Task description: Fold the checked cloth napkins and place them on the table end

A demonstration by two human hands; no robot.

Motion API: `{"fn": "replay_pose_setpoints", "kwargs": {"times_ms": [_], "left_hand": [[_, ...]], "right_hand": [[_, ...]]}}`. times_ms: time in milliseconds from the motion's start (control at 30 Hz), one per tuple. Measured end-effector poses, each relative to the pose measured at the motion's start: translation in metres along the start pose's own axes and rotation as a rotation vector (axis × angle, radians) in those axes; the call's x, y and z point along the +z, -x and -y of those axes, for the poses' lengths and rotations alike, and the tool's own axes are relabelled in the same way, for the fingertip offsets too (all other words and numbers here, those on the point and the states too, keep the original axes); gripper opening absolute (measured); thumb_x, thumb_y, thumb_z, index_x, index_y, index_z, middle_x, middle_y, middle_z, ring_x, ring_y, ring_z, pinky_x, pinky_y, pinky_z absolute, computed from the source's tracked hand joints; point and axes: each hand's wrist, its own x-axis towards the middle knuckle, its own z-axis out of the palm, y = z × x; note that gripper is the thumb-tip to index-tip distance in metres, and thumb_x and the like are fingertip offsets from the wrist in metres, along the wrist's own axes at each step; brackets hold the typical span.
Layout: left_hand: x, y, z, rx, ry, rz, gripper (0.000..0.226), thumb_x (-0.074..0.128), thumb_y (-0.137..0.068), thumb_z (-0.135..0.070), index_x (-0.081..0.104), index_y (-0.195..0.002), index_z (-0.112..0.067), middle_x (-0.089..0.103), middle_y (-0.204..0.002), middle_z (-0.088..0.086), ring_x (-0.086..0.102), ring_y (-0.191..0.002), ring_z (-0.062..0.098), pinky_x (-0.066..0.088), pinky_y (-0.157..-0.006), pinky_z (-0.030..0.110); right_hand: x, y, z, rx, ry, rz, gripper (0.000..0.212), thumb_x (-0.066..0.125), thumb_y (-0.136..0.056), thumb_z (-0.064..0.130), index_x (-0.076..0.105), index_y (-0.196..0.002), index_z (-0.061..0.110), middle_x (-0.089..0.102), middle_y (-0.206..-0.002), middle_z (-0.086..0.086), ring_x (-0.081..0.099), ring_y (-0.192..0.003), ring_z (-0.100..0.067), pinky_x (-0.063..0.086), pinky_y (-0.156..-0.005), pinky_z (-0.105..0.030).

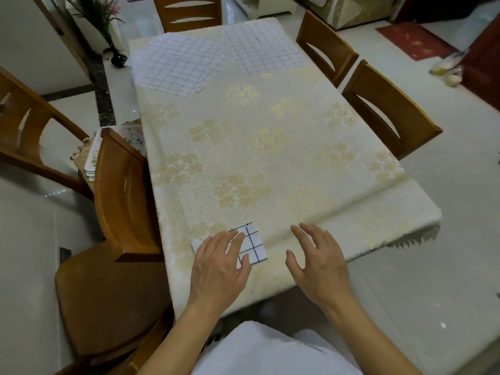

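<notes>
A small folded checked napkin (254,246) lies on the near end of the table (270,158), which is covered with a cream floral cloth. My left hand (219,263) rests flat on the napkin's left part, fingers spread, hiding that side. My right hand (316,258) hovers just to the right of the napkin, fingers apart, holding nothing. At the far end lie unfolded checked napkins: a fanned stack (176,63) on the left and another spread (265,50) on the right.
Wooden chairs stand around the table: one close on the left (121,196), two on the right (389,109), one at the far end (186,12). A black vase with a plant (117,56) stands on the floor far left. Patterned trays (93,158) lie on a left chair.
</notes>
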Motion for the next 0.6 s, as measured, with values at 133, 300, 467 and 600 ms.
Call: {"fn": "replay_pose_setpoints", "kwargs": {"times_ms": [133, 300, 467, 600], "left_hand": [[0.008, -0.008, -0.008, 0.079, 0.041, -0.015, 0.045, 0.045, -0.092, -0.037, 0.066, -0.124, -0.014, 0.067, -0.122, 0.004, 0.063, -0.112, 0.023, 0.050, -0.098, 0.042], [0.021, -0.022, -0.030, 0.183, 0.082, -0.009, 0.042, 0.047, -0.090, -0.035, 0.067, -0.121, -0.014, 0.068, -0.120, 0.004, 0.063, -0.109, 0.023, 0.050, -0.095, 0.041], [0.034, -0.041, -0.069, 0.296, 0.091, 0.041, 0.042, 0.047, -0.091, -0.036, 0.067, -0.120, -0.013, 0.068, -0.118, 0.004, 0.064, -0.108, 0.024, 0.052, -0.096, 0.045], [0.045, -0.056, -0.117, 0.362, 0.078, 0.086, 0.043, 0.045, -0.091, -0.038, 0.067, -0.121, -0.015, 0.068, -0.119, 0.002, 0.064, -0.109, 0.022, 0.051, -0.098, 0.044]], "right_hand": [[-0.008, 0.012, -0.011, 0.075, 0.032, -0.013, 0.047, 0.056, -0.089, 0.037, 0.062, -0.131, 0.016, 0.061, -0.130, -0.006, 0.055, -0.121, -0.026, 0.049, -0.101, -0.050], [-0.023, 0.024, -0.030, 0.176, 0.064, -0.043, 0.048, 0.061, -0.088, 0.035, 0.061, -0.132, 0.015, 0.061, -0.132, -0.008, 0.056, -0.123, -0.028, 0.045, -0.108, -0.050], [-0.045, 0.039, -0.062, 0.296, 0.046, -0.086, 0.051, 0.069, -0.088, 0.031, 0.059, -0.135, 0.015, 0.059, -0.136, -0.009, 0.054, -0.126, -0.028, 0.047, -0.103, -0.054], [-0.063, 0.058, -0.102, 0.375, 0.061, -0.139, 0.052, 0.050, -0.091, 0.042, 0.059, -0.135, 0.014, 0.060, -0.133, -0.008, 0.055, -0.122, -0.027, 0.048, -0.102, -0.051]]}}
